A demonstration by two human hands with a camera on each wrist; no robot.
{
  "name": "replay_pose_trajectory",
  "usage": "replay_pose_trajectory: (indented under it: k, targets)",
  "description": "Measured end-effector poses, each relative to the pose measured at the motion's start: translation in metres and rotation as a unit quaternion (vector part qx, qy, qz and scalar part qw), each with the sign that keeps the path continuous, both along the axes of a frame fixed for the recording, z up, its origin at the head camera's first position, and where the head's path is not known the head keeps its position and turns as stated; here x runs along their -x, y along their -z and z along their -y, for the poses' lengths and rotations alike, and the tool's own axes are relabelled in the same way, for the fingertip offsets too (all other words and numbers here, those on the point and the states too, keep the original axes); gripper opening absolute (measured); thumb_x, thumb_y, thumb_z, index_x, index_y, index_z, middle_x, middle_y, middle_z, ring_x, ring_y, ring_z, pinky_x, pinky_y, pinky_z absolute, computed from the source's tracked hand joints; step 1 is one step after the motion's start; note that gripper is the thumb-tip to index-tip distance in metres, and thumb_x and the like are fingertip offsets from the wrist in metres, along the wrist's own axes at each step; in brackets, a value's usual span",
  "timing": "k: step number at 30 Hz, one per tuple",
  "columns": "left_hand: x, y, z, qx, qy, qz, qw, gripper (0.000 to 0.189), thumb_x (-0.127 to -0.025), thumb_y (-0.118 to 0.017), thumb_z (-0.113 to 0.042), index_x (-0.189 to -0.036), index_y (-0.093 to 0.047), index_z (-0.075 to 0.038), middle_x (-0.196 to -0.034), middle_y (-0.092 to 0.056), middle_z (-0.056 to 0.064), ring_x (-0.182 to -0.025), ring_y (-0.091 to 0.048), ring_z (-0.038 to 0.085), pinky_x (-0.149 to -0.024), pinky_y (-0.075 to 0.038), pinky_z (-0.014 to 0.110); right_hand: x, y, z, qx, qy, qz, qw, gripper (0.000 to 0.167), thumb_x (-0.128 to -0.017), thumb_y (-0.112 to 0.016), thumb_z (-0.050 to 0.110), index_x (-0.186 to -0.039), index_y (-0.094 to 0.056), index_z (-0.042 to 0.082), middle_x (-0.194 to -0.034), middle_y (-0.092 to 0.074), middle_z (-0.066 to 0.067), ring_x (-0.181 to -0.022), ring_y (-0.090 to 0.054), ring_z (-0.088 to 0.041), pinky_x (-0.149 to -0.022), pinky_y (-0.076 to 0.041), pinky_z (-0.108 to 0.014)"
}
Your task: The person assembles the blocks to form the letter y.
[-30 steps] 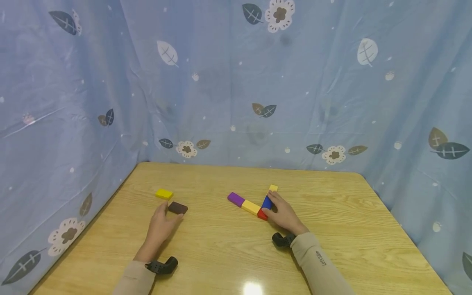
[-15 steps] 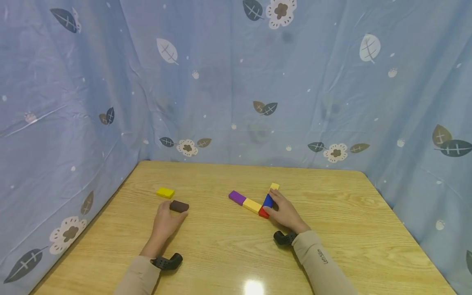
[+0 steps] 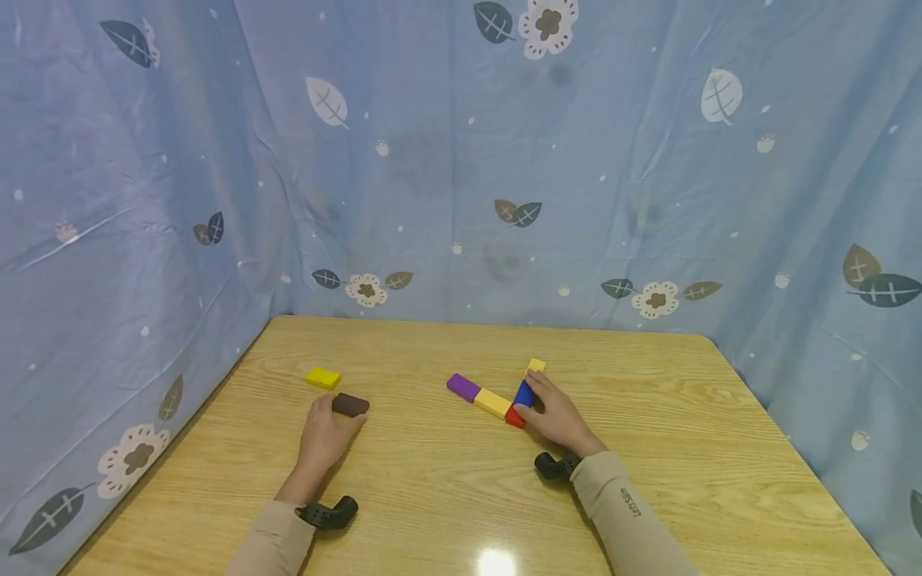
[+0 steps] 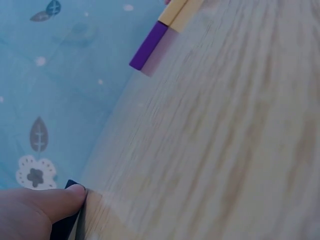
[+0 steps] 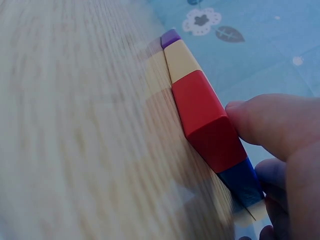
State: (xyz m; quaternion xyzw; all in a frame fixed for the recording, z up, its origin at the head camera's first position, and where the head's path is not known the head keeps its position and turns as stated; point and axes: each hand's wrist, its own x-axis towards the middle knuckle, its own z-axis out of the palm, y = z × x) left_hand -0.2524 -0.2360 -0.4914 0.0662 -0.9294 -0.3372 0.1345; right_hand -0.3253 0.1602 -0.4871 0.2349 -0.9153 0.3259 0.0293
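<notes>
In the head view my left hand (image 3: 324,436) pinches a dark brown block (image 3: 350,405) at the left of the table. The left wrist view shows the thumb (image 4: 67,201) pressed against this block. My right hand (image 3: 558,416) holds a blue block (image 3: 523,394), its thumb near the joint with a red block (image 3: 515,416). That joint is closer in the right wrist view, with the thumb (image 5: 245,117) beside the red block (image 5: 200,102). A V-shaped row runs from a purple block (image 3: 463,387) through a pale yellow block (image 3: 493,403), red and blue to another pale yellow block (image 3: 536,366).
A bright yellow block (image 3: 323,378) lies alone just beyond the left hand. The wooden table (image 3: 432,496) is bordered at the back and sides by a blue patterned curtain (image 3: 432,160). Each wrist wears a black camera mount.
My left hand has shifted slightly right, and its fingers and thumb have closed on the dark brown block. The right hand keeps its place on the row.
</notes>
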Motion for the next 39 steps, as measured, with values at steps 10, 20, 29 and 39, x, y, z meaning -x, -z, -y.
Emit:
replay_pose_trajectory:
  k: [10,20,29,39]
  targets:
    - [-0.006,-0.011,-0.002,-0.040,-0.016,0.012,0.9990,0.075,-0.089,-0.065,-0.022,-0.141,-0.024,0.015,-0.143,-0.029,0.036,-0.133,-0.027,0.051,-0.110,-0.027,0.059,-0.001,0.001,-0.001,0.002,-0.002,-0.013,0.9999,0.069,-0.094,-0.056,0.039,-0.145,-0.034,-0.002,-0.153,-0.029,-0.017,-0.143,-0.022,-0.037,-0.113,-0.025,-0.055]
    - [-0.010,-0.014,0.003,-0.065,-0.025,0.015,0.9975,0.078,-0.089,-0.065,-0.026,-0.143,-0.023,0.012,-0.145,-0.028,0.034,-0.134,-0.026,0.050,-0.110,-0.027,0.060,-0.001,0.005,0.001,0.008,0.000,-0.014,0.9999,0.068,-0.094,-0.057,0.039,-0.144,-0.035,-0.002,-0.153,-0.029,-0.017,-0.142,-0.023,-0.036,-0.113,-0.026,-0.055]
    - [-0.011,-0.015,0.010,-0.088,-0.022,0.024,0.9956,0.077,-0.091,-0.064,-0.026,-0.144,-0.021,0.010,-0.146,-0.026,0.033,-0.137,-0.024,0.048,-0.111,-0.025,0.059,-0.001,0.008,0.000,0.007,-0.002,-0.011,0.9999,0.069,-0.093,-0.057,0.039,-0.144,-0.035,-0.001,-0.153,-0.030,-0.017,-0.142,-0.023,-0.036,-0.113,-0.027,-0.054]
    - [-0.010,-0.027,0.005,-0.107,-0.008,0.023,0.9940,0.084,-0.091,-0.062,-0.035,-0.146,-0.017,0.009,-0.149,-0.021,0.034,-0.137,-0.022,0.051,-0.109,-0.026,0.062,0.000,0.003,-0.001,0.013,0.001,-0.015,0.9998,0.069,-0.093,-0.059,0.038,-0.144,-0.035,-0.001,-0.153,-0.030,-0.016,-0.143,-0.023,-0.035,-0.112,-0.027,-0.054]
